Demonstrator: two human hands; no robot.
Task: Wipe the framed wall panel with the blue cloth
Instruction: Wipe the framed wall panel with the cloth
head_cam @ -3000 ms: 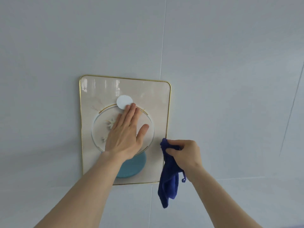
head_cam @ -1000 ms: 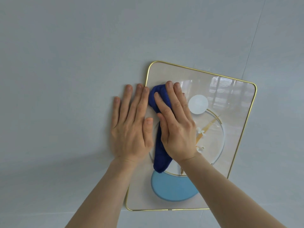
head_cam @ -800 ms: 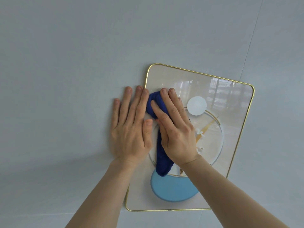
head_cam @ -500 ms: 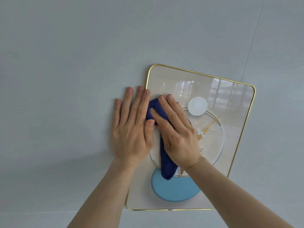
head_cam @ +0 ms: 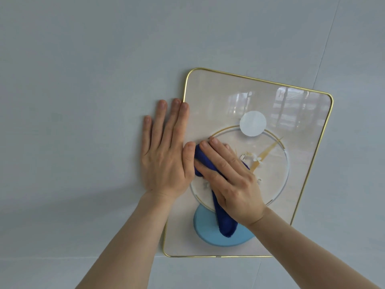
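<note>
The framed wall panel [head_cam: 218,97] is a glossy cream rectangle with a thin gold rim, a white disc, a gold ring and a light-blue disc printed on it. My right hand [head_cam: 231,180] lies flat on the panel's lower left part and presses the dark blue cloth [head_cam: 224,224] against the glass. The cloth's tail hangs down over the light-blue disc. My left hand [head_cam: 166,153] rests flat on the wall, fingers apart, straddling the panel's left rim, with its thumb touching the cloth.
A plain pale grey wall [head_cam: 83,80] surrounds the panel, with thin seams running at the right and along the bottom. The panel's upper right glass reflects windows.
My right hand has slid the cloth down the panel from near its upper left corner toward the middle left. My left hand has stayed flat in place.
</note>
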